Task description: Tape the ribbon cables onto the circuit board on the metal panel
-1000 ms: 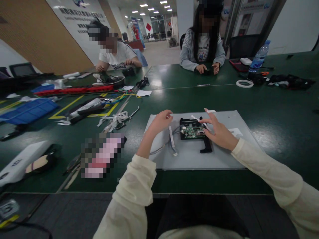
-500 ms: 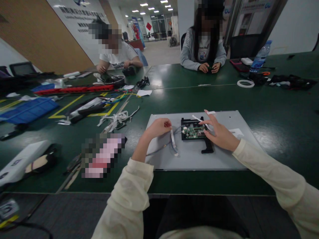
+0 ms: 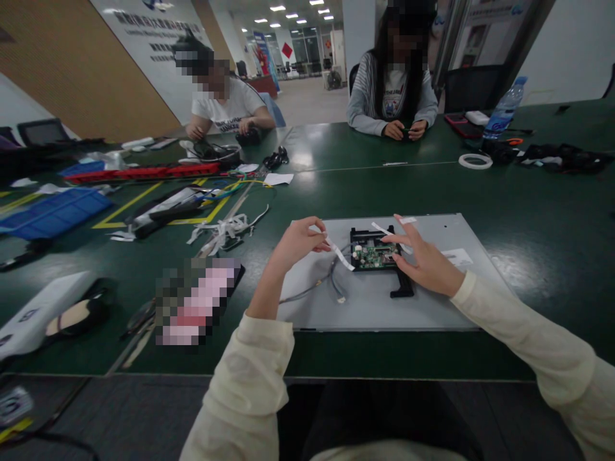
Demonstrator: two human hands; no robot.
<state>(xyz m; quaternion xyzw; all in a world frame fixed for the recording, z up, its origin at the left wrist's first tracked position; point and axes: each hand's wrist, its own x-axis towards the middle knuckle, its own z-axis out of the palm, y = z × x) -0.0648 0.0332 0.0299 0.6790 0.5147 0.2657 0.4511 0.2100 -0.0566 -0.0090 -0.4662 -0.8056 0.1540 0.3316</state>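
Note:
My left hand pinches one end of a white tape strip, whose free end hangs by the left edge of the circuit board. That green board sits in a black plastic frame on a pale grey panel. My right hand lies over the frame's right side with fingers spread, fingertips at the board. A short white piece of tape is on one of its fingertips. Another white strip slants across the frame's far side, partly behind the fingers. Grey cables run left from the board.
Left of the panel lie a phone, a tangle of white strips and a blue tray. A tape roll and a water bottle stand at the far right. Two people sit across the green table.
My left hand has risen slightly and tilted, and its tape strip has swung right toward the board. My right hand has stayed almost where it was.

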